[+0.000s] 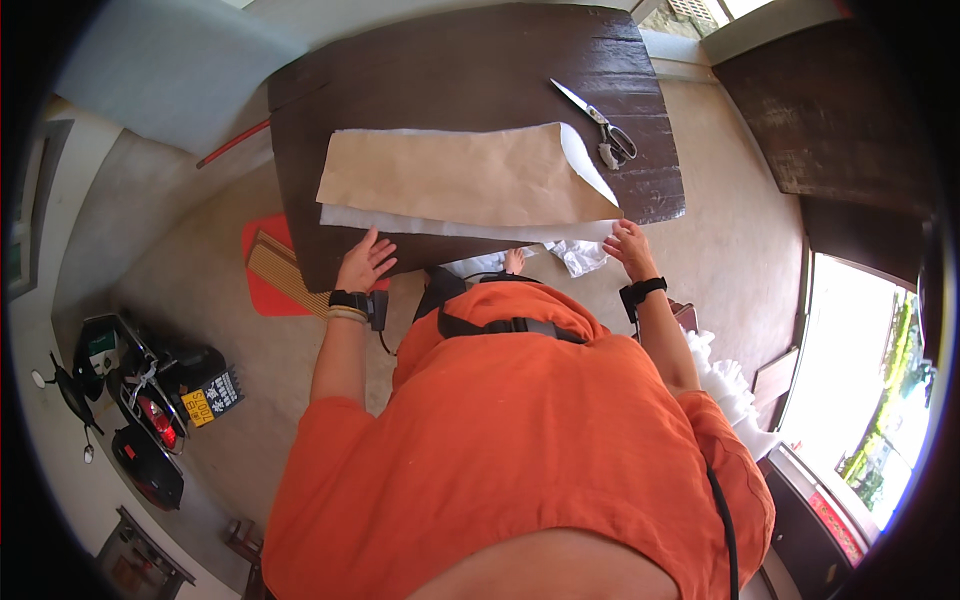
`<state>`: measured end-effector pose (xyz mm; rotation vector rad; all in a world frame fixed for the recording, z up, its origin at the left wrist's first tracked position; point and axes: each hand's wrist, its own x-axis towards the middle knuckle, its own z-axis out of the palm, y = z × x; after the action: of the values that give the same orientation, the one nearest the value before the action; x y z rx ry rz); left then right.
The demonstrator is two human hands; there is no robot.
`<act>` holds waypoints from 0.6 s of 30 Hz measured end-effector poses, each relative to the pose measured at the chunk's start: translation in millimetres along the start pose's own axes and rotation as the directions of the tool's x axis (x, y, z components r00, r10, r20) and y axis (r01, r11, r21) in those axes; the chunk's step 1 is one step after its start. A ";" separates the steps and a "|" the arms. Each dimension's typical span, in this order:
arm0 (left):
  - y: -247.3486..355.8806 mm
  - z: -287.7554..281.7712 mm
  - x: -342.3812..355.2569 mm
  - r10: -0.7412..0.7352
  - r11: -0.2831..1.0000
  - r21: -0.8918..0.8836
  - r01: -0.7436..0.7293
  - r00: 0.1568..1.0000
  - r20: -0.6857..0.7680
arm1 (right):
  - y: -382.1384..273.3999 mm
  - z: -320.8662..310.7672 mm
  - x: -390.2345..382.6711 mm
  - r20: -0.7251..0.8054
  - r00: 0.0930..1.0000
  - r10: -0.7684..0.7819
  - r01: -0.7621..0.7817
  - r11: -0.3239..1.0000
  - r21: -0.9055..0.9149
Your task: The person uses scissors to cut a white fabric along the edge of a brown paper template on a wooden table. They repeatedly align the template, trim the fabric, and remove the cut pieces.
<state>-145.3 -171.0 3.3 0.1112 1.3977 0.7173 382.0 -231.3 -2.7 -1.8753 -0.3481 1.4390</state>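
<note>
At 12 o'clock, brown paper (450, 178) lies over a white sheet (420, 224) on the dark table (450, 70). At 2 o'clock the right hand (630, 248) seems to pinch the sheet's corner; at 10 the left hand (366, 262) has its fingers spread, apparently holding nothing. A one-sided tug could skew the loose-looking layers. Scissors (606, 128) lie between 1 and 2. The table's surface looks worn; a motorbike (155, 415) stands towards 8, a bright opening (845, 340) at 3.
</note>
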 end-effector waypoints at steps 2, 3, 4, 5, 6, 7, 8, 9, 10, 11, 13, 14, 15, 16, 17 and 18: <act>-7.2 17.1 4.6 -0.042 0.998 0.054 0.035 0.992 0.121 | -5.1 19.5 4.6 0.176 0.984 -0.033 0.034 0.999 -0.004; -4.7 23.6 9.4 -0.018 0.999 0.033 0.014 0.993 0.119 | -5.9 34.5 6.0 0.232 0.971 -0.056 0.058 0.998 -0.002; -2.2 30.9 16.0 0.013 1.000 0.008 -0.014 0.992 0.123 | -7.2 47.8 7.1 0.303 0.950 -0.072 0.070 0.997 0.019; 2.7 34.3 21.2 0.063 0.998 -0.035 -0.060 0.995 0.078 | -9.6 59.3 6.8 0.320 0.945 -0.069 0.086 0.995 -0.041; 10.4 35.7 26.7 0.099 0.993 -0.065 -0.099 0.995 0.005 | -13.8 67.8 8.5 0.387 0.920 -0.058 0.082 0.996 -0.047; 18.8 33.9 31.0 0.136 0.988 -0.071 -0.135 0.991 0.012 | -19.3 71.6 10.9 0.386 0.921 -0.042 0.100 0.986 -0.133; 26.7 31.6 34.9 0.158 0.985 -0.062 -0.160 0.987 -0.029 | -22.8 70.0 11.2 0.301 0.953 -0.034 0.096 0.977 -0.191; 34.1 29.0 39.0 0.209 0.974 -0.077 -0.213 0.977 -0.047 | -27.8 64.0 13.3 0.252 0.967 -0.038 0.094 0.973 -0.210; 40.1 25.9 42.1 0.259 0.960 -0.084 -0.266 0.962 -0.089 | -32.7 56.3 16.7 0.228 0.973 -0.044 0.093 0.973 -0.211; 44.9 22.9 44.6 0.281 0.948 -0.116 -0.297 0.950 -0.134 | -36.6 44.8 19.4 0.164 0.984 -0.075 0.111 0.969 -0.220; 46.9 21.3 47.6 0.222 0.945 -0.194 -0.265 0.950 -0.219 | -46.8 20.1 32.3 0.029 0.982 -0.186 0.186 0.935 -0.303; 45.3 22.7 47.6 0.183 0.943 -0.225 -0.246 0.946 -0.266 | -54.3 10.7 42.1 -0.024 0.975 -0.219 0.199 0.923 -0.328; 40.9 24.9 45.0 0.134 0.947 -0.255 -0.195 0.962 -0.237 | -62.7 3.1 52.8 -0.017 0.945 -0.325 0.295 0.877 -0.380; 34.9 30.5 42.1 0.076 0.962 -0.245 -0.118 0.982 -0.174 | -69.4 -0.5 63.0 -0.053 0.931 -0.360 0.307 0.855 -0.419; 25.9 38.4 37.2 0.045 0.979 -0.199 -0.052 0.998 -0.039 | -75.2 -1.9 72.0 -0.006 0.876 -0.482 0.413 0.757 -0.506; 14.5 49.9 31.5 -0.015 0.991 -0.134 0.019 0.999 0.031 | -82.5 -2.6 80.6 0.011 0.835 -0.550 0.452 0.675 -0.583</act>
<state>-105.1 -126.5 -6.6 0.0041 1.3163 0.7905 429.0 -126.0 -3.6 -2.0935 -1.2271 0.8266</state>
